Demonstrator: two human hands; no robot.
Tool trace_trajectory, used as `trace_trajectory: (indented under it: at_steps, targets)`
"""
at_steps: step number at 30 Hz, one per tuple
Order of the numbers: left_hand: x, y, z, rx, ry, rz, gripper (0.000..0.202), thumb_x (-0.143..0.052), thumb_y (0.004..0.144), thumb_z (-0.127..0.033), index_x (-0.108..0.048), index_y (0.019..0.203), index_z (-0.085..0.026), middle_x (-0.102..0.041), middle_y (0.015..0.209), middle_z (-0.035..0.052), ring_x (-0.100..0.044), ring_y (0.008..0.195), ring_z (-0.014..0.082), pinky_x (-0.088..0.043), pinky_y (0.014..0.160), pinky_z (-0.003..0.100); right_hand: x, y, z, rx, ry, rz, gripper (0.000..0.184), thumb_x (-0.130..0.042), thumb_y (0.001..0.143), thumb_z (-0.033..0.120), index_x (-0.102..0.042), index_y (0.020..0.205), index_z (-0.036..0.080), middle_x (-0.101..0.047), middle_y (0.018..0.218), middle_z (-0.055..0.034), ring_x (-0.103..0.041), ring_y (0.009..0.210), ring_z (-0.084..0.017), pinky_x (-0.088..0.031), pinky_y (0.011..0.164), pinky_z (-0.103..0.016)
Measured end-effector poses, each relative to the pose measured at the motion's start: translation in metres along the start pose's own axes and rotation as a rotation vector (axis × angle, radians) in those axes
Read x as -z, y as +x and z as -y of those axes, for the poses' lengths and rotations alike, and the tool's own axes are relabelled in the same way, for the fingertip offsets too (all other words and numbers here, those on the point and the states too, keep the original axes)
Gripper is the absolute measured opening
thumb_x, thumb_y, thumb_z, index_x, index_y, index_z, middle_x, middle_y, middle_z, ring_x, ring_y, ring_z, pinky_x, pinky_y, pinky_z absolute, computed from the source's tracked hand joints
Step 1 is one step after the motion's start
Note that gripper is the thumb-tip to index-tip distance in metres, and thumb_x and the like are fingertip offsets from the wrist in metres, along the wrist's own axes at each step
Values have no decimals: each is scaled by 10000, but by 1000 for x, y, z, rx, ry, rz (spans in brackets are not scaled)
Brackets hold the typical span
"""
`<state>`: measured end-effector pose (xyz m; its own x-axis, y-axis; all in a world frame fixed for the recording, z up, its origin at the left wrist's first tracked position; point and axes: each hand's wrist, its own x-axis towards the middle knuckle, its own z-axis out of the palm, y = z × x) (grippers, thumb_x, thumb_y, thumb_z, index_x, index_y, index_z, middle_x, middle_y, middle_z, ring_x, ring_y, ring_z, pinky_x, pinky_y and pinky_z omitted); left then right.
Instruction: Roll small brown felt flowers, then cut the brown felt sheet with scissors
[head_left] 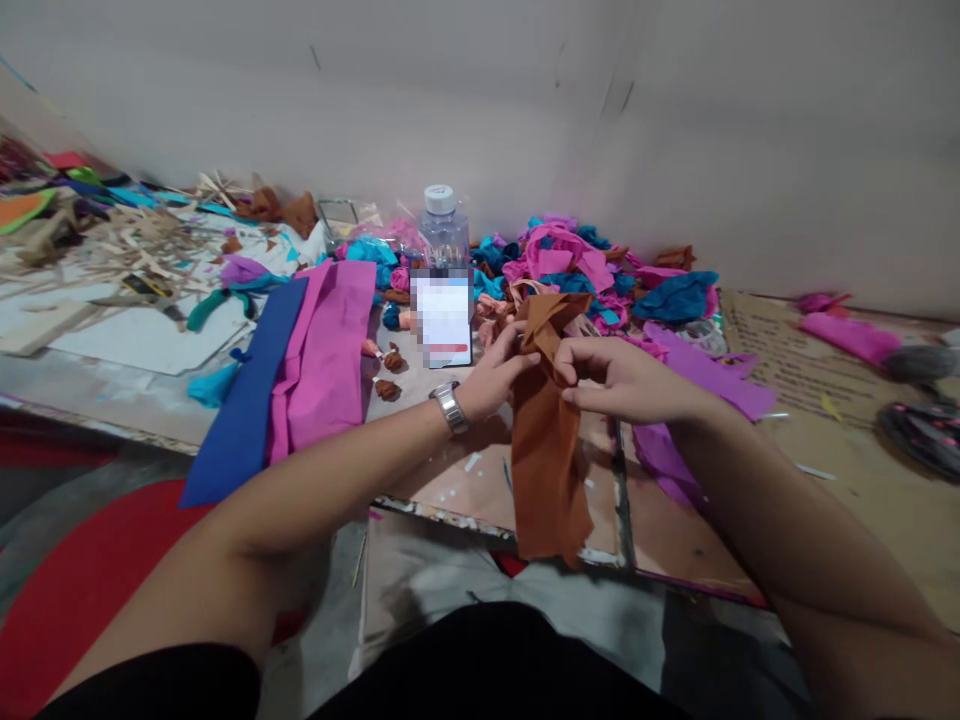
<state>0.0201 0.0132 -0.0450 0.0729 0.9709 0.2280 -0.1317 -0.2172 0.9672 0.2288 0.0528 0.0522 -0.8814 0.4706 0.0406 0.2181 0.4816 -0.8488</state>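
Note:
A long strip of brown crepe paper (546,470) hangs from both my hands, its lower end dangling past the table's front edge. My left hand (501,372), with a metal-strap watch (450,405) at the wrist, grips its upper left side. From the right, my right hand (615,378) pinches the strip's other side between thumb and fingers. The paper is creased and folded over at the top. Left of my hands lie pink crepe paper (330,360), a dark blue sheet (251,400) and small twisted brown paper balls (388,388).
A phone (444,318) with a lit screen leans before a clear bottle (442,230). Crumpled pink and blue paper (562,255) heaps along the wall. Wooden sticks (82,240) and green-handled pliers (217,308) lie left; purple paper (690,370) and cardboard (810,370) lie right.

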Motion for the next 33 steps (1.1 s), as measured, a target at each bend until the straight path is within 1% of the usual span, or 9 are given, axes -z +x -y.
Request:
trace_trajectory:
  at_steps: [2,5,7,12,16,18,23,29,33]
  targets:
    - [1,1,-1,-1,62,-80,375,-663,919,-317,-579,1276,-243,-685,1332,62,-621,1309,267,-486,1177,438,5,-4,4,19,14,-1,192,-671,805,128,-622,965,223,-605,862,20,-562,760,-145,-444,671,-255]
    - [1,2,2,10,31,-149,289,-632,952,-288,-553,1228,-256,-678,1305,58,-649,1239,237,-514,1134,429,18,-12,13,-2,-88,54,475,-592,819,119,-697,1262,253,-710,1032,-21,-640,884,-185,-509,766,-291]
    - [2,5,5,28,-17,-192,256,-618,971,-261,-526,1209,-267,-680,1271,54,-669,1176,216,-545,1071,414,29,-19,19,-42,-190,72,551,-566,829,126,-719,1336,280,-755,1100,-24,-671,903,-195,-518,789,-301]
    - [4,11,12,6,15,-280,250,-599,983,-203,-473,1187,-273,-672,1237,53,-674,1127,173,-568,943,331,49,-31,30,-176,-376,244,491,-597,862,177,-778,1306,283,-823,1165,-33,-740,897,-217,-528,777,-308]
    - [6,7,15,-74,184,-173,407,-673,956,-241,-433,1283,-272,-650,1164,61,-687,1017,181,-567,806,311,47,-29,22,-253,-406,330,256,-693,912,316,-821,1126,260,-837,940,-43,-722,737,-214,-480,651,-310]
    - [6,3,14,-143,299,-81,470,-705,957,-283,-439,1344,-262,-646,1186,81,-693,1038,201,-579,833,344,42,-26,13,-255,-444,288,176,-722,929,394,-819,997,264,-826,898,-43,-705,719,-213,-458,649,-327]
    - [4,-4,8,-270,531,73,519,-782,932,-368,-515,1364,-262,-659,1323,130,-675,1246,291,-575,1006,445,30,-15,-3,-236,-589,177,220,-728,944,451,-738,874,243,-776,861,-39,-633,699,-193,-376,651,-327]
    - [4,-4,10,-276,498,44,394,-684,946,-226,-528,1306,-255,-715,1258,111,-720,1187,264,-602,927,402,18,-1,-11,-280,-781,-161,293,-759,852,268,-498,722,234,-611,699,-17,-456,621,-166,-259,630,-330]
    - [6,-2,9,-259,457,-45,227,-607,909,-112,-567,1093,-238,-740,1210,97,-735,1170,238,-604,890,382,18,0,-11,-228,-711,-233,104,-641,817,123,-607,851,216,-676,772,-26,-543,670,-177,-328,659,-308]
